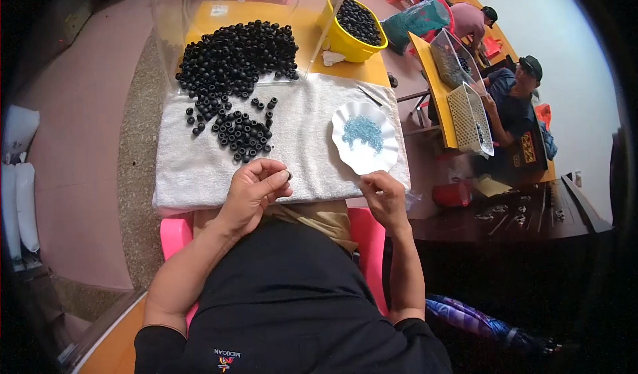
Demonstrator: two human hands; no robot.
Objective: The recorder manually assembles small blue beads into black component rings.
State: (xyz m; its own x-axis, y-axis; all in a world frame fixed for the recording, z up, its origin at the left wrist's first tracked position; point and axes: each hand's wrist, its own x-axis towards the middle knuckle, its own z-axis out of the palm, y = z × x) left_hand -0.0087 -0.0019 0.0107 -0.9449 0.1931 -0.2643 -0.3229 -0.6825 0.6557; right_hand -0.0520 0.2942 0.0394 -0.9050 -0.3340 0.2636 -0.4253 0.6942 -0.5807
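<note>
Seen from above my lap: a white towel (199,161) is spread over the yellow counter (345,68) in front of me. On the left part of the towel lies a big heap of small black rings (236,55), with a smaller loose cluster (242,135) of the same rings just below it, nearer to me. My left hand (256,191) rests on the towel's near edge, just under that cluster, its fingers (276,183) curled and pressed together, pinching one black ring (288,175) at the tips. To the right sits a white scalloped dish (382,158) holding a small pile of pale blue pieces (362,131). My right hand (384,193) is just below the dish's near rim, fingers drawn together; I cannot tell whether they hold anything. Behind the dish, at the counter's far edge, stands a yellow bowl (345,42) full of black rings. Farther right, well apart, two other people sit at another counter.
</note>
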